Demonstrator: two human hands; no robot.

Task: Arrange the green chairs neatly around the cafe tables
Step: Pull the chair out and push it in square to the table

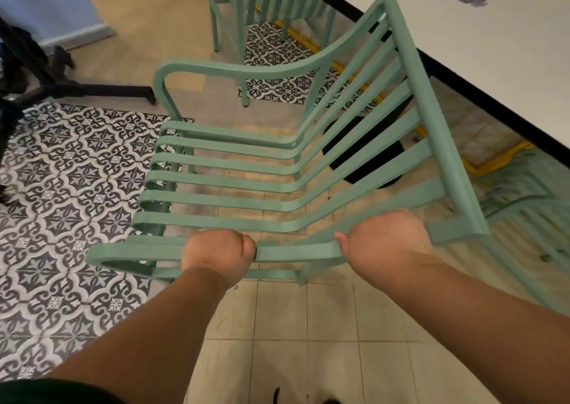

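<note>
Two bare arms reach out from the bottom of the view, over plain cream floor tiles (308, 326). Both hands hold one green chair (262, 187) by the arm rail on its near side. That near arm rail (296, 253) runs flat from left to right, just past the wrists.

Up at the rail, the left hand (217, 254) is closed around it near the middle. Its fingers are curled under the rail, so only the back of the hand and the knuckles show. A bit to the right, the right hand (385, 240) is closed on the same rail where it bends up to meet the chair's back. Its fingers are wrapped round and hidden too, and the thumb tip pokes out on the left side.

Next comes the chair itself. It has long flat slats that make the seat and then bend up to make the back. The seat faces left, and the back leans toward the right. The far arm rail curves across behind the seat.

Under the left part of the chair, the floor has black and white pattern tiles (71, 187).

Right behind the chair's back is a white table (478, 64) with a black edge. A round black table base (364, 153) shows on the floor through the slats.

Farther away, at the top, another green chair (228, 17) stands tucked in at the same table.
</note>
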